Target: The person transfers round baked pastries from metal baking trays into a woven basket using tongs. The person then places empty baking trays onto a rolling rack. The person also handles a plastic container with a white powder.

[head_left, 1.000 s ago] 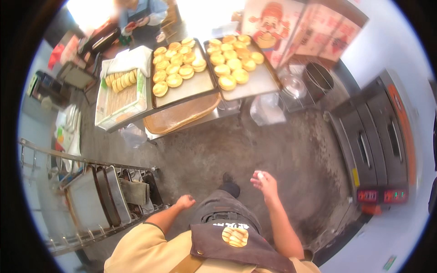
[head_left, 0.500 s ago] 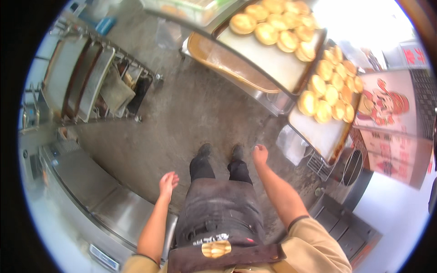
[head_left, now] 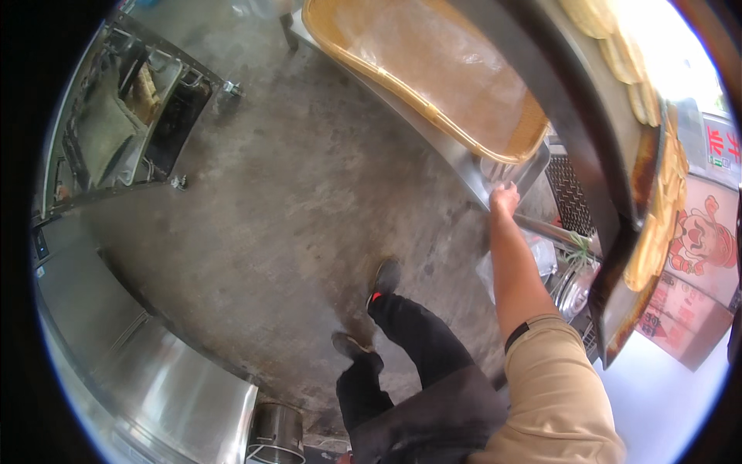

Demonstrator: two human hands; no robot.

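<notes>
My right hand (head_left: 505,199) stretches forward to the near end of a shallow metal tray (head_left: 535,174), beside a wicker basket (head_left: 437,120). Its fingers look curled at the tray's edge, and what they hold, if anything, I cannot make out. Something pale and clear, perhaps a lid or tool, lies just beyond the fingertips, partly under the basket's rim. My left hand is out of view. Above and right of my right arm, dark-edged baking trays (head_left: 618,325) bear round golden pastries (head_left: 653,232).
A wheeled rack (head_left: 209,81) with trays and a cloth stands at the far left. Steel counters (head_left: 178,387) run along the lower left, with a metal pot (head_left: 277,433) at their end. Under the pastry trays are a plastic bag (head_left: 541,255) and a small plant (head_left: 580,247).
I have stepped forward and turned; the basket and pastry trays are much closer. My right hand has moved from beside my legs out to the metal tray. My left hand has left the view.
</notes>
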